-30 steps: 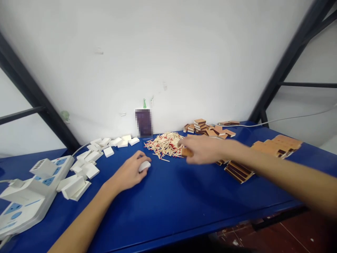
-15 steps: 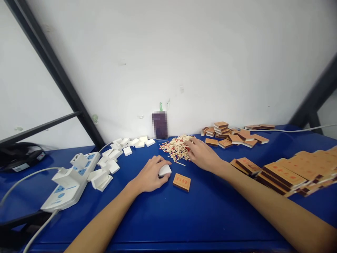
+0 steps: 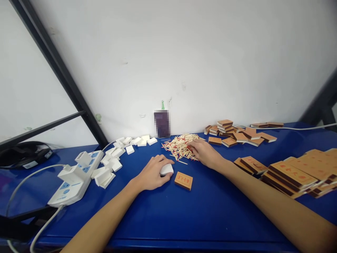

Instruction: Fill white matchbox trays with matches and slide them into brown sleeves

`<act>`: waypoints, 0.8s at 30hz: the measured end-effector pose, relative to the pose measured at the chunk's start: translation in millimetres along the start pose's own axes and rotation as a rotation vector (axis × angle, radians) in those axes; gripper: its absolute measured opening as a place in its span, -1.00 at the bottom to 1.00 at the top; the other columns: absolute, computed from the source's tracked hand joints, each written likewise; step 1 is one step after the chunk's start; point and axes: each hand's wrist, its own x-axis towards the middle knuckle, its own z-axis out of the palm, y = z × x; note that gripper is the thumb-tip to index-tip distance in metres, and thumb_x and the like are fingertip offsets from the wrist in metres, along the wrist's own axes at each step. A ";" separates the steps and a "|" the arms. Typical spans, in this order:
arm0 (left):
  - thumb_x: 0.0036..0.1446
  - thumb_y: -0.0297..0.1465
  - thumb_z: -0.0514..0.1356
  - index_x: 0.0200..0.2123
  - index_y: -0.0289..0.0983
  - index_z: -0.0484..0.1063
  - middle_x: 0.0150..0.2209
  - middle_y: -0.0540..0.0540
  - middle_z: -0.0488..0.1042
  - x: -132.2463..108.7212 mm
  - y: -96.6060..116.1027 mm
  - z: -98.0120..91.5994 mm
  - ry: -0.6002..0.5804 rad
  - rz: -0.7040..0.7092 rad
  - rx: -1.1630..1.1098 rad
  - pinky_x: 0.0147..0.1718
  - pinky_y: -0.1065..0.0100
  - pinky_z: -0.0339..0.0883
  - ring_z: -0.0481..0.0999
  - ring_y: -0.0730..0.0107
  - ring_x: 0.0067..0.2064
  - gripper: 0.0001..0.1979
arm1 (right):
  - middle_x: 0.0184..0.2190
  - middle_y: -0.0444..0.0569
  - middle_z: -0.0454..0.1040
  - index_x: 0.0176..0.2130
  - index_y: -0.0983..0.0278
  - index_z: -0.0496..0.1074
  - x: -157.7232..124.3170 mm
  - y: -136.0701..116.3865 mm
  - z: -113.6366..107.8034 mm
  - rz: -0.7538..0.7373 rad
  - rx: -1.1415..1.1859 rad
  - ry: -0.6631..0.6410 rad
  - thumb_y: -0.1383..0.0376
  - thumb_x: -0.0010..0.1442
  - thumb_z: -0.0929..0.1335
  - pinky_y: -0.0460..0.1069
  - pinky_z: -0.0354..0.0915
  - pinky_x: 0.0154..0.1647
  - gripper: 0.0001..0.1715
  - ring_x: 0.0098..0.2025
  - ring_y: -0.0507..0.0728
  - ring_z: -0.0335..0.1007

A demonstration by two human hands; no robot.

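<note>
Near the middle of the blue table, my left hand (image 3: 155,173) is closed around a small white tray (image 3: 166,170), with its fingers and thumb at the tray's sides. My right hand (image 3: 205,152) touches the right side of a loose heap of red-tipped matches (image 3: 181,146); its fingertips are drawn together, and whatever lies between them is too small to make out. Just right of the white tray lies one orange matchbox (image 3: 183,180), flat on the table.
White trays (image 3: 116,153) lie scattered at the left, beside a power strip (image 3: 79,179) with cables. Orange matchboxes (image 3: 237,135) are heaped at the back right, and stacked matchboxes (image 3: 295,172) stand nearer. A dark pixelated object (image 3: 162,123) leans on the wall.
The fingers of my right hand have drawn closer together at the heap. My left hand still holds the white tray. The whole view has shifted slightly.
</note>
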 end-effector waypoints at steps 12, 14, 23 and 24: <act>0.22 -0.31 0.16 0.11 -0.15 0.34 -0.03 -0.10 0.43 2.4 -2.7 -2.6 0.023 0.034 -0.022 0.06 0.12 0.22 0.38 0.17 0.02 -0.62 | -0.21 0.06 0.61 -0.11 0.26 0.55 -8.7 -31.8 -18.4 -0.175 0.167 0.099 0.42 0.30 0.28 0.10 0.38 -0.07 -0.72 -0.13 0.18 0.50; 0.23 -0.30 0.16 0.12 -0.15 0.34 -0.03 -0.10 0.43 3.1 -4.4 -2.4 0.026 0.029 -0.019 0.06 0.11 0.22 0.38 0.16 0.01 -0.62 | -0.22 0.04 0.62 -0.12 0.27 0.56 -15.1 -42.3 -20.2 -0.225 0.212 0.017 0.45 0.27 0.30 0.06 0.38 -0.09 -0.73 -0.16 0.16 0.50; 0.23 -0.27 0.14 0.09 -0.17 0.38 -0.04 -0.13 0.41 1.6 -3.5 -6.8 0.000 0.022 0.045 0.02 0.10 0.23 0.36 0.12 0.00 -0.64 | -0.25 0.04 0.64 -0.16 0.28 0.59 -24.9 -56.5 -19.2 -0.194 0.236 -0.171 0.43 0.28 0.28 0.02 0.36 -0.15 -0.71 -0.20 0.16 0.54; 0.25 -0.27 0.12 0.10 -0.17 0.38 -0.06 -0.13 0.41 1.6 -3.2 -6.7 -0.005 0.024 0.042 0.01 0.10 0.24 0.35 0.12 -0.01 -0.64 | -0.24 0.04 0.64 -0.15 0.27 0.59 -25.1 -57.2 -19.7 -0.179 0.241 -0.171 0.43 0.28 0.28 0.02 0.36 -0.15 -0.71 -0.20 0.16 0.54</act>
